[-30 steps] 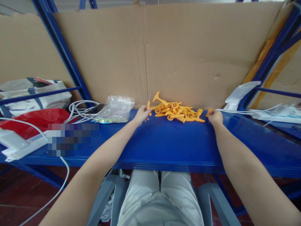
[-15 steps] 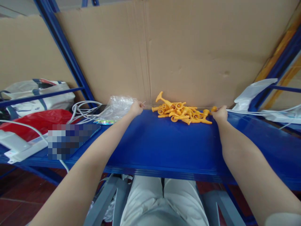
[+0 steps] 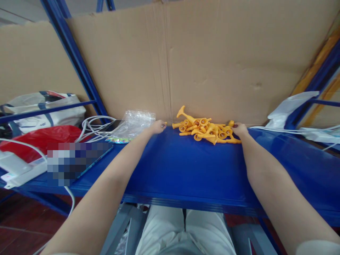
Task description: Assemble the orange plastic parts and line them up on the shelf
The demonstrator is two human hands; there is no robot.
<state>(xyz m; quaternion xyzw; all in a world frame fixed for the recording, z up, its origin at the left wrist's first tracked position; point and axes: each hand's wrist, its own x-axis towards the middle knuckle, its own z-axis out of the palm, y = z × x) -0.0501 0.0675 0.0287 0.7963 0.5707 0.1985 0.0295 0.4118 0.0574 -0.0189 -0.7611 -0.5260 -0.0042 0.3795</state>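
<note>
A heap of small orange plastic pieces (image 3: 204, 129), trumpet-shaped, lies at the back of the blue shelf (image 3: 186, 166) against the cardboard wall. My left hand (image 3: 156, 126) rests on the shelf just left of the heap, fingers curled, with an orange tip showing at the fingertips. My right hand (image 3: 239, 129) sits at the heap's right edge, fingers closed around an orange piece and touching the pile. Both forearms stretch out over the shelf.
A crumpled clear plastic bag (image 3: 135, 122) and coiled white cables (image 3: 95, 125) lie left of my left hand. Further left are a red bag (image 3: 45, 136), a white device (image 3: 16, 166) and a blurred flat item (image 3: 77, 161). White bags and cables (image 3: 292, 106) sit at the right. Cardboard (image 3: 212, 60) closes the back.
My left hand has moved left from the heap toward the clear bag and lowered to the shelf. My right hand has shifted inward onto the pile's right edge. The view has tilted slightly.
</note>
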